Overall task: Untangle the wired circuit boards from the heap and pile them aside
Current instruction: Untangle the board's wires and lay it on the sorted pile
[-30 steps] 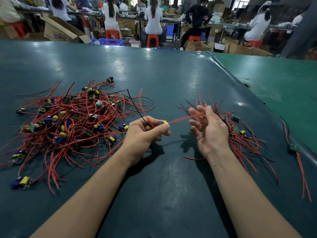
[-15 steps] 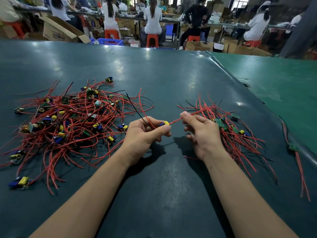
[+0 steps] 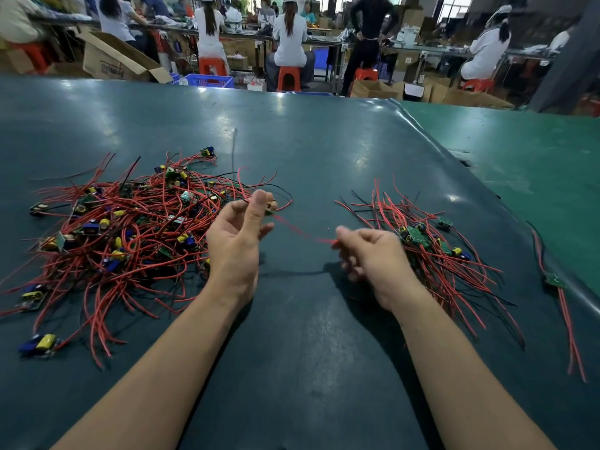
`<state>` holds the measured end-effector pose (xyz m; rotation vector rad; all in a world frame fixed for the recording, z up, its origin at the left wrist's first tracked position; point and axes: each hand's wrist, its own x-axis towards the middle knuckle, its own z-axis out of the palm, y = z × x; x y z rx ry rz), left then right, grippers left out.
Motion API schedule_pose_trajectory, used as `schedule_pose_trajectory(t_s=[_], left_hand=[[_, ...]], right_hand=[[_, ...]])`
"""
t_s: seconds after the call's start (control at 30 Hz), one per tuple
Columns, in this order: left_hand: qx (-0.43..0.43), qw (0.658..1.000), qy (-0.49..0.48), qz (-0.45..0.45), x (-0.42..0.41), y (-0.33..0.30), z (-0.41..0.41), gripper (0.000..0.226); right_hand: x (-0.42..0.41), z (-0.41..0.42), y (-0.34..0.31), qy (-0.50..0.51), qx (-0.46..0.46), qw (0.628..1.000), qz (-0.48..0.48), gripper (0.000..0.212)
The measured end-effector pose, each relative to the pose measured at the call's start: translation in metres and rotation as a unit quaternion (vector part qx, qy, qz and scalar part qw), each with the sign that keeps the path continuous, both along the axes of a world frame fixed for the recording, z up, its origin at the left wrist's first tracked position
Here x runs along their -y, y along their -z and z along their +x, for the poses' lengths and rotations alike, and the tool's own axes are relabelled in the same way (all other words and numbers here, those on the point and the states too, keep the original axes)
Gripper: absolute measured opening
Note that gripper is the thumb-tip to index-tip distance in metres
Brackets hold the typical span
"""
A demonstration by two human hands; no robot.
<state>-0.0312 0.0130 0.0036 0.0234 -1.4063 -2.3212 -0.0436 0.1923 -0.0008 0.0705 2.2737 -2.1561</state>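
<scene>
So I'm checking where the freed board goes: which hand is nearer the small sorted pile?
Right. The right hand sits against the pile; the left hand is by the heap.

Both hands (image 3: 237, 241) (image 3: 373, 254) stretch one red wire (image 3: 298, 230); heap (image 3: 123, 228) left.

**Red wire on dark teal**

The glossy dark teal table mat (image 3: 308, 151) carries pale glints of light. On it the big tangled heap of wired boards (image 3: 123, 235) is mostly red wire, threaded with a few black leads and dotted with yellow cylinders, blue blocks and green boards. The smaller sorted pile (image 3: 431, 254) repeats the same red, black, green and yellow. A brighter green mat (image 3: 535, 164) adjoins the teal. Behind stand orange-red plastic stools (image 3: 289, 77), a blue slatted crate (image 3: 207, 81) and brown cardboard boxes (image 3: 113, 60).
</scene>
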Motion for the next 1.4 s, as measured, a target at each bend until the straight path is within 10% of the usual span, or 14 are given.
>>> schedule_pose_trajectory(t_s=[0.13,0.3,0.67,0.97,1.2,1.4], left_hand=[[0.005,0.998,0.052,0.044,-0.001,-0.007,0.004,0.025],[0.042,0.989,0.138,-0.022,-0.007,-0.009,0.008,0.031],[0.074,0.937,0.287,-0.184,-0.019,-0.001,0.017,0.027],[0.126,0.934,0.248,-0.223,-0.021,-0.003,0.017,0.03],[0.127,0.926,0.308,-0.18,-0.016,-0.009,0.021,0.029],[0.137,0.922,0.296,-0.21,-0.017,-0.008,0.022,0.039]], right_hand=[[0.005,0.005,0.002,-0.022,-0.081,0.975,0.208,0.02],[0.011,0.01,-0.007,-0.072,-0.008,0.996,-0.052,0.035],[0.011,0.008,-0.008,-0.115,0.059,0.966,-0.223,0.013],[0.02,0.011,-0.002,0.031,-0.172,0.984,0.029,0.02],[0.017,0.008,-0.006,0.005,-0.038,0.975,-0.218,0.014],[0.016,0.007,0.0,0.078,-0.236,0.962,0.112,0.024]])
